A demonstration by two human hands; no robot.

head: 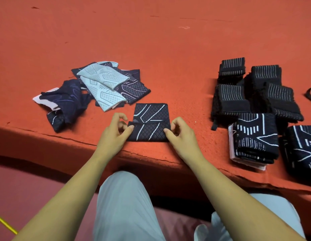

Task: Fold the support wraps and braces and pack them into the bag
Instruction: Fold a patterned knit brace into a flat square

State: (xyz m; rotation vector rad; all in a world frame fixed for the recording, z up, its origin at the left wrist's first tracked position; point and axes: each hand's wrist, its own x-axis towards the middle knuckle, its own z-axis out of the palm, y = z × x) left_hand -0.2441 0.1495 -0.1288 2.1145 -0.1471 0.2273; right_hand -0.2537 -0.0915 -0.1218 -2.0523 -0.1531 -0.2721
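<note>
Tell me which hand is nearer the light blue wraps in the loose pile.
Left. The left hand pinches the dark brace at its left edge, just below the light blue wraps; the right hand pinches the right edge, farther off.

One camera is sitting on the person's head. It is looking forward and down at the orange table [168, 40] from close by, and it is seeing very wide. The left hand [114, 132], the right hand [181, 134] and the dark brace [151, 115] are showing in the middle, the knees [123, 197] at the bottom.
</note>
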